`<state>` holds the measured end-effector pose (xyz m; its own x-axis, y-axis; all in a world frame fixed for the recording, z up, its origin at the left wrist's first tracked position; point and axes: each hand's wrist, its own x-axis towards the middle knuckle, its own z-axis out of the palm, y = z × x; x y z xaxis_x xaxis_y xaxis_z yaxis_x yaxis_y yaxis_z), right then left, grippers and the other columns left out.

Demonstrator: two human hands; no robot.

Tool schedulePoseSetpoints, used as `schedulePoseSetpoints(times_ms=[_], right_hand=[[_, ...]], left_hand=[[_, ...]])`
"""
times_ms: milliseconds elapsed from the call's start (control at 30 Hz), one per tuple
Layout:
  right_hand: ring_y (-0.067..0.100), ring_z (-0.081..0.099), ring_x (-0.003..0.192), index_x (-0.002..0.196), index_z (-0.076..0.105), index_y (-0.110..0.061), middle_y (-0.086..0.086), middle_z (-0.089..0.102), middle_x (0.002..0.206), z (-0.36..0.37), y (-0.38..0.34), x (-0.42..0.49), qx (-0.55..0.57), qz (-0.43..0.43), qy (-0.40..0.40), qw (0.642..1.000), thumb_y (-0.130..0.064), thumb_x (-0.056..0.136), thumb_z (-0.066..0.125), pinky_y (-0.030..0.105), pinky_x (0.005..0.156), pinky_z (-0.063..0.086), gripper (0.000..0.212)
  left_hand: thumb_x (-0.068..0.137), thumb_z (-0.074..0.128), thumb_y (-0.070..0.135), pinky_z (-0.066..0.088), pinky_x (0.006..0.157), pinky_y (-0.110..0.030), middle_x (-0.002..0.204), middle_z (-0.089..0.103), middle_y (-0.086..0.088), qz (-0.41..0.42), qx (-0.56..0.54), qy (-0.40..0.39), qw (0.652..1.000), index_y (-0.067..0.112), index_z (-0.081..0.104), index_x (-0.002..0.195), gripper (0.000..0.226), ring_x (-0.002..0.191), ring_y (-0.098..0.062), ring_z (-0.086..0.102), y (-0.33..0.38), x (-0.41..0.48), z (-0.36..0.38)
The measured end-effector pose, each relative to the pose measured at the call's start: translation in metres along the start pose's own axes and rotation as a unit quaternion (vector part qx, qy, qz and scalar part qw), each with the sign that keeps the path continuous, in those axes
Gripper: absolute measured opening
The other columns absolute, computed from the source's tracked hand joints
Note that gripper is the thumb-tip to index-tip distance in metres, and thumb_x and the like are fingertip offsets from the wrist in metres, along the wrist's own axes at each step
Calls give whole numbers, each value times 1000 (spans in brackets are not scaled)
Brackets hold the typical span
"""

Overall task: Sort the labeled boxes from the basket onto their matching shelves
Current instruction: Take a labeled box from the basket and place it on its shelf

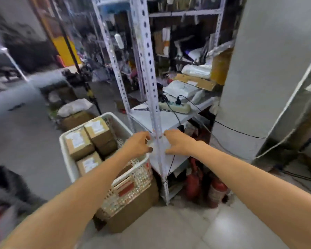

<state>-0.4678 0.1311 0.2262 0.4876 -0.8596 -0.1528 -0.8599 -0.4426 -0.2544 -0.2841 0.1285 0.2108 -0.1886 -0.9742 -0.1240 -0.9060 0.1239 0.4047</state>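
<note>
A white plastic basket (67, 159) stands on a big cardboard carton left of a white metal shelf unit (166, 119). Several brown cardboard boxes with white labels lie in it, among them one at the left (78, 143), one at the back (99, 130) and one at the front (88, 164). My left hand (138, 143) and my right hand (178, 143) reach to the low shelf's near corner, one on each side of the perforated upright post (152, 87). Both have curved fingers against a blurred white surface. I cannot tell whether they hold anything.
A power strip (174, 106) with black cables lies on the low shelf, parcels and bags behind it. Red fire extinguishers (193, 180) stand under the shelf. A grey pillar (258, 69) rises at the right. More cartons (75, 119) sit behind the basket.
</note>
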Motion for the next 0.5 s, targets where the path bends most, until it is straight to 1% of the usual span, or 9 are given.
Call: schedulePoseSetpoints(times_ms=[33, 67, 133, 200, 267, 333, 367, 433, 500], right_hand=[[32, 51, 102, 117, 43, -4, 15, 50, 111, 1, -15, 17, -11, -22, -5, 1000, -28, 84, 68, 40, 82, 46, 47], [29, 50, 97, 113, 43, -5, 12, 48, 107, 3, -29, 34, -18, -42, -6, 999, -28, 84, 68, 38, 77, 44, 45], [23, 44, 87, 102, 41, -8, 6, 42, 97, 7, -57, 66, -22, -71, -11, 997, -27, 84, 69, 33, 67, 34, 38], [23, 45, 84, 96, 39, -11, 3, 40, 89, 14, -83, 98, -27, -98, -23, 995, -25, 83, 68, 33, 62, 34, 35], [23, 45, 83, 94, 37, -13, 0, 38, 84, 22, -107, 129, -33, -116, -35, 992, -25, 82, 68, 32, 63, 36, 35], [21, 43, 84, 95, 38, -14, 1, 40, 89, 29, -126, 156, -28, -128, -44, 990, -28, 81, 70, 31, 67, 38, 37], [21, 43, 86, 97, 39, -14, 2, 42, 94, 32, -134, 168, -30, -134, -47, 989, -29, 81, 70, 32, 70, 39, 38], [22, 44, 89, 100, 40, -14, 5, 46, 101, 36, -146, 188, -38, -140, -55, 988, -31, 81, 70, 34, 72, 42, 39], [23, 48, 89, 98, 41, -13, 6, 47, 100, 41, -156, 203, -45, -142, -72, 986, -30, 80, 69, 37, 73, 46, 37]], left_hand=[[80, 73, 26, 50, 85, -36, 116, 62, -7, -21, 3, 7, 1000, 12, 56, 123, 48, 105, -26, 59, -19, -3, -7], [80, 73, 28, 50, 85, -36, 117, 62, -6, -37, 5, 14, 999, 13, 55, 124, 50, 105, -25, 59, -39, -6, -13], [80, 73, 30, 50, 81, -36, 116, 63, -5, -64, 3, 22, 998, 14, 56, 121, 48, 103, -24, 59, -79, -12, -23], [80, 73, 30, 46, 75, -32, 114, 63, -5, -98, -9, 31, 995, 15, 57, 116, 42, 101, -23, 59, -117, -18, -33], [81, 73, 30, 48, 79, -33, 114, 63, -6, -138, -30, 38, 989, 12, 57, 115, 42, 102, -24, 59, -154, -22, -42], [81, 72, 31, 50, 86, -36, 115, 63, -7, -172, -52, 36, 983, 12, 56, 120, 46, 103, -24, 59, -185, -25, -48], [81, 72, 31, 50, 87, -36, 116, 63, -7, -184, -62, 35, 980, 12, 56, 122, 48, 104, -23, 59, -198, -25, -50], [81, 73, 29, 49, 84, -32, 116, 62, -7, -201, -81, 33, 976, 12, 55, 124, 49, 103, -23, 59, -220, -24, -51], [81, 73, 26, 48, 79, -29, 115, 61, -7, -217, -95, 29, 971, 12, 55, 123, 48, 99, -21, 59, -237, -24, -48]])
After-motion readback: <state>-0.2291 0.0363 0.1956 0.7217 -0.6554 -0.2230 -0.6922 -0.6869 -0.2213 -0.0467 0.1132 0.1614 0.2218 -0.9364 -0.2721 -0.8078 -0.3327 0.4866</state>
